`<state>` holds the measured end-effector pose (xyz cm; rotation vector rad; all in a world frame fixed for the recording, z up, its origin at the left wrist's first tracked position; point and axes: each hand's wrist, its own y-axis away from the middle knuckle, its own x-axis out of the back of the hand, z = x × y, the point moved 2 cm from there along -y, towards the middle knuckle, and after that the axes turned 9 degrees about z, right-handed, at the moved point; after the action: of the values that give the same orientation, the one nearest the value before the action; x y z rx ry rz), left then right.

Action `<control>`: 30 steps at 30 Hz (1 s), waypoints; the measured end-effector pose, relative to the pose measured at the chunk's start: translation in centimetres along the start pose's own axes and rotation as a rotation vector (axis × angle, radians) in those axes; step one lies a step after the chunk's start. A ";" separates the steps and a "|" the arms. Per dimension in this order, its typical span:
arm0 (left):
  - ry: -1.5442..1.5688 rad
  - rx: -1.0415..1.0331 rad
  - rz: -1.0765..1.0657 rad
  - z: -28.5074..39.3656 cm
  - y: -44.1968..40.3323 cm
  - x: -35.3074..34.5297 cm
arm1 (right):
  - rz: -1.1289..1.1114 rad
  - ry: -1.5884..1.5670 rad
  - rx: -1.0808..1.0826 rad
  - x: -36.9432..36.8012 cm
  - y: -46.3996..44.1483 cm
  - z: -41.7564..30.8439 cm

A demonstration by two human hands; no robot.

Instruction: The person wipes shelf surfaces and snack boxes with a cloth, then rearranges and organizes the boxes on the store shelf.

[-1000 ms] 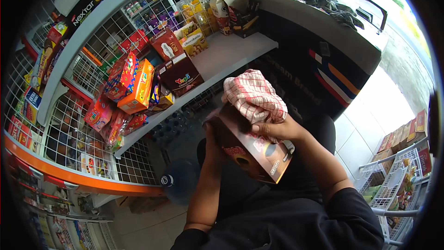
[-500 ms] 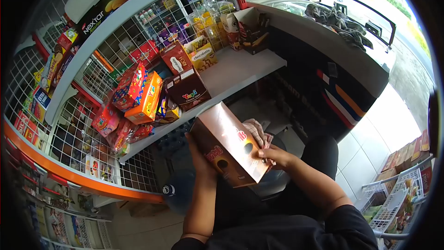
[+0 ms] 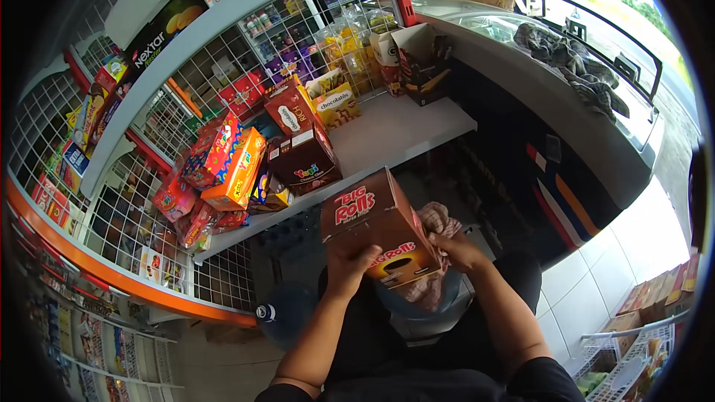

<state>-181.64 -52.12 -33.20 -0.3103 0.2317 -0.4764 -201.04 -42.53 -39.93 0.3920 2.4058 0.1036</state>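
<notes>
A brown Big Rolls box (image 3: 372, 212) is held up over my lap, its lettered end and one side turned toward me. My left hand (image 3: 348, 268) grips the box at its lower left, thumb on the side panel. At the box's right edge, my right hand (image 3: 454, 249) is closed on a red-and-white checked cloth (image 3: 433, 283). The cloth bunches behind the box and hangs below it. Beyond the box, a dark brown Yupi box (image 3: 305, 160) stands on the grey shelf (image 3: 406, 134).
Orange and red Yupi boxes (image 3: 237, 171) lean at the shelf's left. An open carton (image 3: 421, 63) stands at its far end. A blue water jug (image 3: 287, 316) is on the floor at left. White baskets (image 3: 633, 357) stand at lower right, a chest freezer (image 3: 551, 119) beyond.
The box has been turned so its lettered end faces me. The cloth, earlier on top of the box, is now beside and behind it. The view has shifted slightly.
</notes>
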 end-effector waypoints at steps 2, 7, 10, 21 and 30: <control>-0.026 0.037 -0.079 2.6 -0.7 -1.8 | 0.093 -0.034 0.085 0.2 0.1 -1.3; -0.147 -0.043 -0.221 4.1 -3.6 -2.6 | 0.144 -0.158 0.288 1.7 -1.6 -1.6; -0.385 -0.307 -0.256 6.5 -7.2 -3.9 | 0.213 -0.311 0.213 2.0 -1.3 -2.5; -0.213 -0.388 0.121 0.1 -26.4 -6.8 | 0.256 -0.299 0.185 2.9 -1.6 -2.6; -0.398 -0.331 0.123 -4.8 -30.5 -5.9 | 0.347 -0.215 0.140 3.7 -2.6 -2.3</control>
<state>-200.70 -76.17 -26.26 -0.7011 -0.0615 -0.2447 -205.85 -43.78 -40.98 0.8408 2.1196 0.0450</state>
